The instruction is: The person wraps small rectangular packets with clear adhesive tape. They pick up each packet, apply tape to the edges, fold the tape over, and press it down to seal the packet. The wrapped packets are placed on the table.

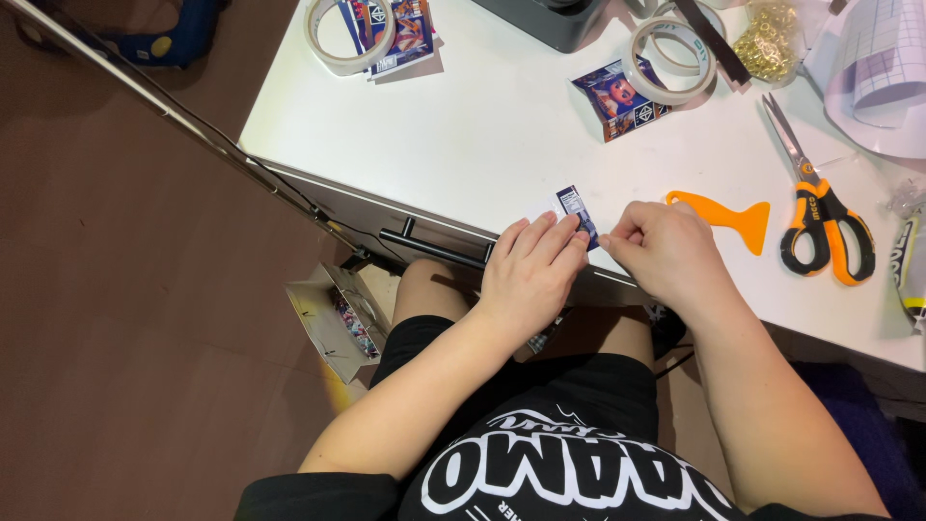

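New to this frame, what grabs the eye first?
Both hands meet at the white table's near edge: left hand and right hand pinch a small dark-blue printed card. To their right lie a flat orange plastic scraper and orange-handled scissors.

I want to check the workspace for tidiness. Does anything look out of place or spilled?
Yes: an open cardboard box lies tipped on the floor by the desk, small colourful items showing inside. On the desk, nothing looks spilled; both hands pinch a small card.

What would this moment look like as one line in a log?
left hand: pressing small dark card | right hand: pinching card's edge | place: white table front edge | nearby: orange scraper, scissors
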